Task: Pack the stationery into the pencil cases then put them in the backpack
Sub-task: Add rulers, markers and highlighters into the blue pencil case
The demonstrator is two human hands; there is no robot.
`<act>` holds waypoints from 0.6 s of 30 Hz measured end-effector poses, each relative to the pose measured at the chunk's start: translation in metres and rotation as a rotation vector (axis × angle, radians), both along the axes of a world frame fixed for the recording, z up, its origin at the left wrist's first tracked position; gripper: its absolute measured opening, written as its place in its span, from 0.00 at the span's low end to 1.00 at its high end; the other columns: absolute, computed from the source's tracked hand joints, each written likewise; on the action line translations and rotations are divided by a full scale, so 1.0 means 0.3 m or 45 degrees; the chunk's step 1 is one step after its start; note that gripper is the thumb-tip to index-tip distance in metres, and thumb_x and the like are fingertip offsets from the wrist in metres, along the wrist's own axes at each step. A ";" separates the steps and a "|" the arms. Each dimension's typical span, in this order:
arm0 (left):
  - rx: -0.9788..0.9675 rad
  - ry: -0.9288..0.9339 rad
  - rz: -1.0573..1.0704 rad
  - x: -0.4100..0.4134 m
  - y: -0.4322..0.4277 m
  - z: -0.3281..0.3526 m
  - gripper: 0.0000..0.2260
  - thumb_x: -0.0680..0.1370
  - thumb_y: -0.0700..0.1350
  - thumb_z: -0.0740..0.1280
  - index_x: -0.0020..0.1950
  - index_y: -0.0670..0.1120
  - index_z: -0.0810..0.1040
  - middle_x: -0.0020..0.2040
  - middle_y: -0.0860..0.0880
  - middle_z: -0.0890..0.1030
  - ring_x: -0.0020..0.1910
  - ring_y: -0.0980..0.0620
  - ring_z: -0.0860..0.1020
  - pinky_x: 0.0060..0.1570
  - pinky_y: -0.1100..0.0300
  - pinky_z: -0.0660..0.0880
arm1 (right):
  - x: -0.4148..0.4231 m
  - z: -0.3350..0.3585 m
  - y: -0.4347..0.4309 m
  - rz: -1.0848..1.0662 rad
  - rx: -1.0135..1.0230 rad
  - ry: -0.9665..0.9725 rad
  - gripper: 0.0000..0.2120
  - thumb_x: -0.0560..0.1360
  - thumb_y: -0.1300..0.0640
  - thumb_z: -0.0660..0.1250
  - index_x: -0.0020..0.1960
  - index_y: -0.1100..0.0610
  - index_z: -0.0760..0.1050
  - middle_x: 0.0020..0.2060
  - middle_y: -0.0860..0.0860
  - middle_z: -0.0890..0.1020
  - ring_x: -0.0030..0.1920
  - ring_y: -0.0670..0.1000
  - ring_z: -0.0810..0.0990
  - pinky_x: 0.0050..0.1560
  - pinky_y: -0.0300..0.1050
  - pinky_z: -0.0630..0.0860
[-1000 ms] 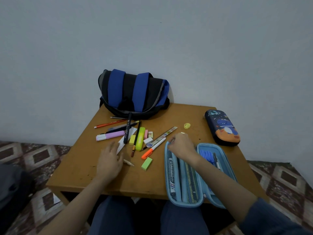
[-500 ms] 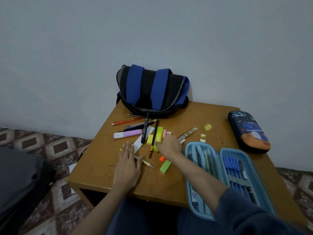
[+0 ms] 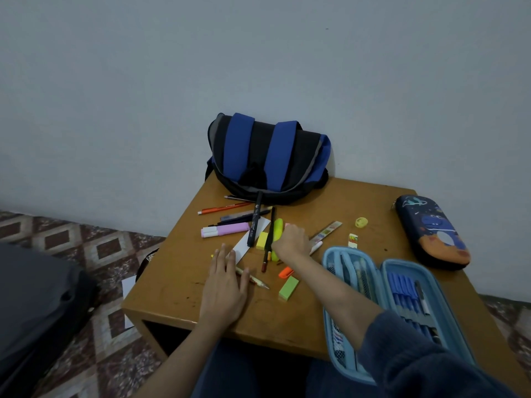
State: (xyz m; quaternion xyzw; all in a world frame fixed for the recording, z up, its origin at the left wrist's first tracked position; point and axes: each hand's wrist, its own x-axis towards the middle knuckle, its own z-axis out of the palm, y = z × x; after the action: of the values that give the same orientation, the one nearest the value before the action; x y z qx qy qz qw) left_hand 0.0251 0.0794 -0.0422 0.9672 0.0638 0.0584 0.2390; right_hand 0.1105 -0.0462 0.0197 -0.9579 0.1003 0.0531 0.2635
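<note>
A blue and black backpack [image 3: 267, 156] lies at the table's far edge against the wall. In front of it lies loose stationery: a pink highlighter [image 3: 227, 229], a black marker [image 3: 254, 222], a yellow-green highlighter [image 3: 277, 225], a ruler [image 3: 327, 229] and a green eraser [image 3: 288, 287]. An open light-blue pencil case [image 3: 382, 271] holding pens overhangs the near edge. A closed dark-blue pencil case [image 3: 431, 231] lies at the right. My right hand [image 3: 290, 244] is curled down on the pile beside the yellow-green highlighter, its fingertips hidden. My left hand [image 3: 225, 291] rests flat over a pencil [image 3: 255, 280].
The wooden table [image 3: 178, 282] is small and stands over a patterned tile floor. A yellow sharpener [image 3: 361, 222] and a small eraser [image 3: 352, 240] lie behind the open case. A dark bag [image 3: 37, 297] sits on the floor at the left.
My right hand left the open blue case and moved left onto the stationery pile. The view swung left. My left hand stayed flat on the table.
</note>
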 end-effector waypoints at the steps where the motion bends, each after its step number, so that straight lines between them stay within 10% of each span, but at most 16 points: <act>1: -0.006 0.000 0.004 -0.001 -0.001 0.001 0.27 0.81 0.58 0.49 0.77 0.47 0.52 0.78 0.49 0.46 0.77 0.51 0.45 0.73 0.57 0.49 | -0.001 0.002 -0.001 0.001 0.044 0.014 0.08 0.72 0.61 0.67 0.51 0.61 0.75 0.54 0.58 0.79 0.54 0.58 0.78 0.41 0.45 0.71; 7: -0.019 0.016 0.014 -0.005 -0.001 0.009 0.27 0.81 0.57 0.49 0.77 0.47 0.53 0.78 0.50 0.46 0.77 0.51 0.46 0.73 0.57 0.51 | 0.006 0.008 -0.060 -0.053 0.362 0.044 0.17 0.73 0.63 0.67 0.30 0.58 0.63 0.35 0.55 0.74 0.34 0.52 0.73 0.29 0.41 0.67; 18: -0.039 -0.016 0.024 -0.026 -0.008 0.022 0.25 0.81 0.56 0.51 0.76 0.49 0.57 0.78 0.50 0.46 0.77 0.49 0.47 0.72 0.54 0.58 | -0.136 0.109 -0.315 -0.053 1.704 0.316 0.06 0.75 0.66 0.60 0.41 0.60 0.72 0.38 0.56 0.78 0.19 0.44 0.66 0.19 0.33 0.59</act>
State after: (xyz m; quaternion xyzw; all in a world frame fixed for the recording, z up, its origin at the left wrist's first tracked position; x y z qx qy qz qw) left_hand 0.0171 0.0769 -0.0356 0.9623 0.0722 0.0655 0.2538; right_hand 0.0697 -0.1406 0.0523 -0.5732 0.0939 0.2083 0.7869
